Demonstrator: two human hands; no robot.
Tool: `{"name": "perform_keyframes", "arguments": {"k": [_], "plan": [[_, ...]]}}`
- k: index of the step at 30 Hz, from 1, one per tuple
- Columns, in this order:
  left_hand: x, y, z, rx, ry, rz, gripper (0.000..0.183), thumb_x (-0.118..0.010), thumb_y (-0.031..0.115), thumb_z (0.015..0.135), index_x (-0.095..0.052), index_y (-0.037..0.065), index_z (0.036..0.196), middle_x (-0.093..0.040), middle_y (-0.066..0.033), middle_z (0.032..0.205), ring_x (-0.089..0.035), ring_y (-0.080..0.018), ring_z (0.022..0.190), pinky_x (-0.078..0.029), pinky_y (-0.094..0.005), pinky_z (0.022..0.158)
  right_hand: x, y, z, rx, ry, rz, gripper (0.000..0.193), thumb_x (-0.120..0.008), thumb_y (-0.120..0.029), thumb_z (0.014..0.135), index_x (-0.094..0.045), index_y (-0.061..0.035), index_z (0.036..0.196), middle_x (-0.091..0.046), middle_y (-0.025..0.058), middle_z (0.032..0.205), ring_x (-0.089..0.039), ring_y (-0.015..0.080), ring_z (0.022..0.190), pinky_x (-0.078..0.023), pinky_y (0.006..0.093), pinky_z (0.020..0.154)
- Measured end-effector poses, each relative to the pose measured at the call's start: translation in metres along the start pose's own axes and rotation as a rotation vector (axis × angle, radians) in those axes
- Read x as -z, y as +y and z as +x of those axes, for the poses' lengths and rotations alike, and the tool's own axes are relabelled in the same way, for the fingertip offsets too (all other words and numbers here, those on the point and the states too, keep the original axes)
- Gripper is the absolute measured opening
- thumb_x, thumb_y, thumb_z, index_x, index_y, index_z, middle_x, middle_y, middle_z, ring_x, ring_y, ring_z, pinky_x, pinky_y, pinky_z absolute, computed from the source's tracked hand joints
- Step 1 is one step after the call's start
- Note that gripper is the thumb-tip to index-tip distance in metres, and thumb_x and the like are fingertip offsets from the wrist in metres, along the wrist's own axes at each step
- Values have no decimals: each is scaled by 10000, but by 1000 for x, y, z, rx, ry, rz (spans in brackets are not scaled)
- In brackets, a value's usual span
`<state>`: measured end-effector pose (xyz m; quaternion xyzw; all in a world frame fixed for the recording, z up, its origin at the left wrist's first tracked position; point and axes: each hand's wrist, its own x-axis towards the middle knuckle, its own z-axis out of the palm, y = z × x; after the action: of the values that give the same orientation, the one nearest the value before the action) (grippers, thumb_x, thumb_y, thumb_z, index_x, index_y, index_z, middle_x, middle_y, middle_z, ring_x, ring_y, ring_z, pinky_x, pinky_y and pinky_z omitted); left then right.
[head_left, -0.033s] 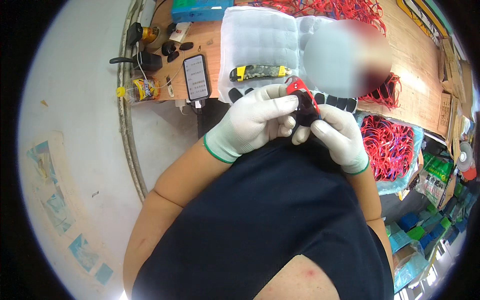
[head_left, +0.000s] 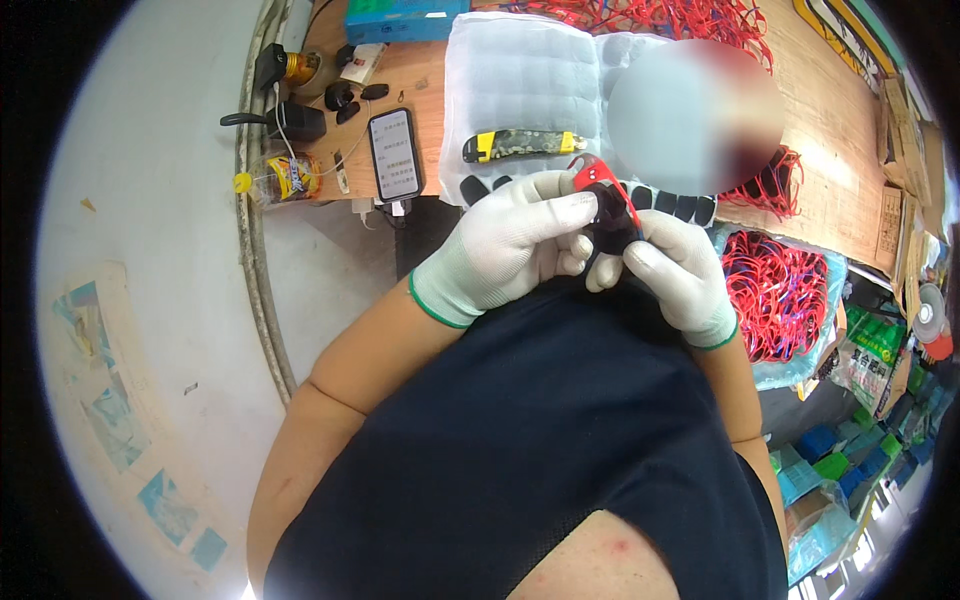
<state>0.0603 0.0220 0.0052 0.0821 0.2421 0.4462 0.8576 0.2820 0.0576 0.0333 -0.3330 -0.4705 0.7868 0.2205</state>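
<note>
Both my hands wear white gloves with green cuffs and meet in front of my chest. My left hand (head_left: 520, 235) is closed, pinching a dark, glossy lens-like piece (head_left: 612, 215) between thumb and fingers. A slim red frame (head_left: 598, 173) runs along the upper side of this piece, like part of a pair of sunglasses. My right hand (head_left: 685, 275) grips the lower right end of the same red frame with thumb and fingertips. Just beyond, several dark oval pieces (head_left: 686, 207) lie along the near edge of a white quilted cloth (head_left: 520, 75).
On the cloth lies a long yellow and black mottled piece (head_left: 525, 145). A phone (head_left: 395, 155), a clear jar (head_left: 290, 180) and a blue box (head_left: 405, 22) are at the left. Red and blue frames fill a lined bin (head_left: 775, 295) at right; another heap (head_left: 690, 25) lies behind.
</note>
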Motion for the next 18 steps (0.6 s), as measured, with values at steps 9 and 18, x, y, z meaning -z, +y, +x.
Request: {"name": "perform_keyframes", "arguments": {"k": [9, 18], "plan": [[15, 6, -10, -78, 56, 198, 216, -577, 202, 1064, -647, 36, 1182, -664, -19, 983, -607, -81, 802, -498, -220, 722, -49, 5, 6, 191, 253, -507, 147, -522, -50, 996, -644, 28, 971, -650, 79, 745, -631, 171, 666, -510, 300, 674], [-24, 21, -23, 40, 328, 383, 179, -599, 268, 1036, -658, 100, 1029, -628, -4, 820, -590, -118, 738, -470, -279, 704, -39, -7, 5, 471, 230, -926, 103, -600, -73, 930, -606, -8, 849, -591, 154, 658, -634, 355, 612, -488, 422, 587]]}}
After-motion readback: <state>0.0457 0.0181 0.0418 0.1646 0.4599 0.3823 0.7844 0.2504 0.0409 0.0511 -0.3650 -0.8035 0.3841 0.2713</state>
